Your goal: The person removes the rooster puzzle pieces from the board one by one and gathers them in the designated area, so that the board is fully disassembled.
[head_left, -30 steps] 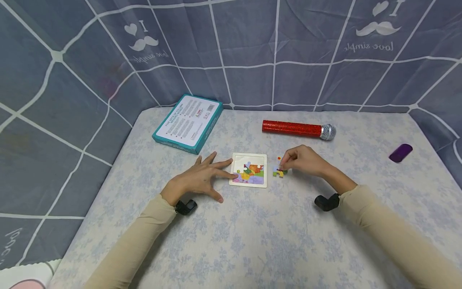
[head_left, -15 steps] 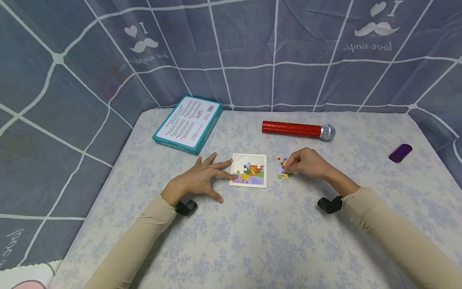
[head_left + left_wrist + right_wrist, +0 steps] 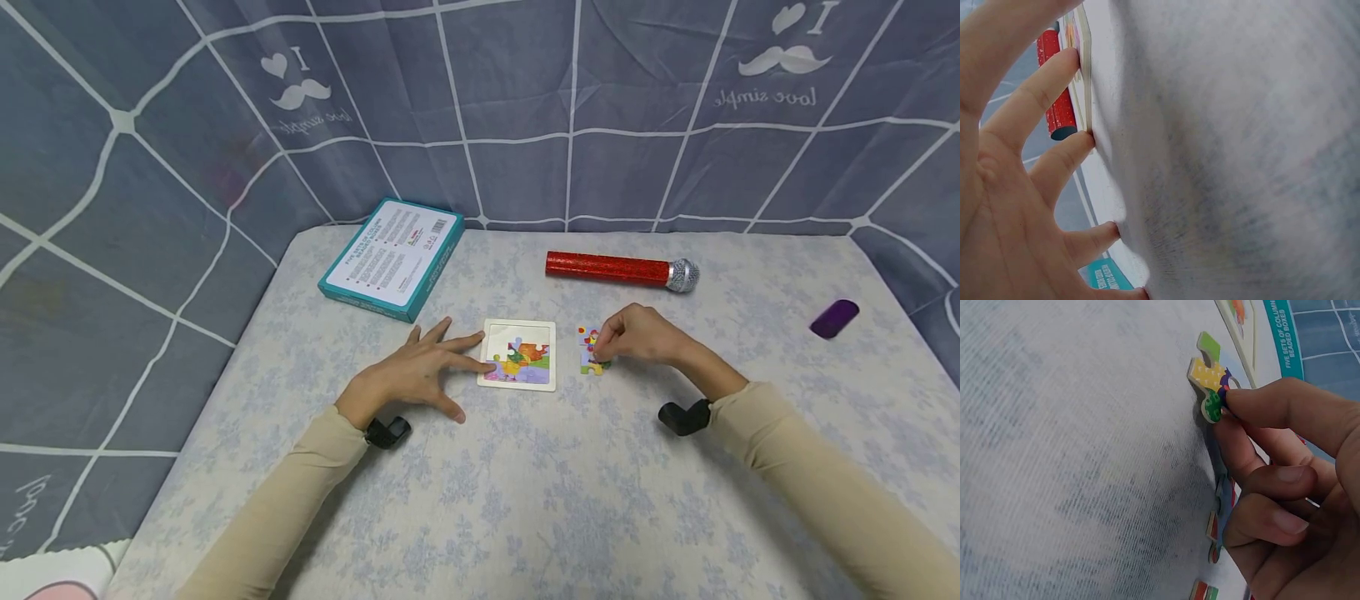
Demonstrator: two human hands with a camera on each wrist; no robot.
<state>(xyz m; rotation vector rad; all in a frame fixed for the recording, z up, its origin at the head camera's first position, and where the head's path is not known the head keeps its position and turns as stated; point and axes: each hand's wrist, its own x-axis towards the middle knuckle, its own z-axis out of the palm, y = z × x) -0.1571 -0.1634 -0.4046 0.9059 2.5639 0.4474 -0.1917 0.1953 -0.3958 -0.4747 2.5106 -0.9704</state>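
Observation:
My right hand [image 3: 641, 333] pinches a jigsaw piece between thumb and forefinger. In the right wrist view this piece [image 3: 1209, 374] is yellow with white dots, with light green and dark green parts, and is tilted above the cloth. Just beyond it in the head view lies a loose piece [image 3: 582, 331] with a red spot; others there are partly behind my fingers. Left of them sits a square white puzzle tray [image 3: 497, 335], partly filled with colourful joined pieces. My left hand [image 3: 416, 371] is spread, two fingertips touching the tray's left side, the others resting on the cloth.
A red glittery microphone [image 3: 607, 268] lies behind the tray. At the back left is a flat teal box [image 3: 397, 254] with a white printed panel. A small purple oblong [image 3: 834, 318] lies at the right. A grey-blue curtain [image 3: 517, 100] rises behind the table.
My right hand has shifted slightly to the right with the pinched jigsaw piece, away from the tray. More of the loose pieces shows beside it. My left hand and the tray stay put.

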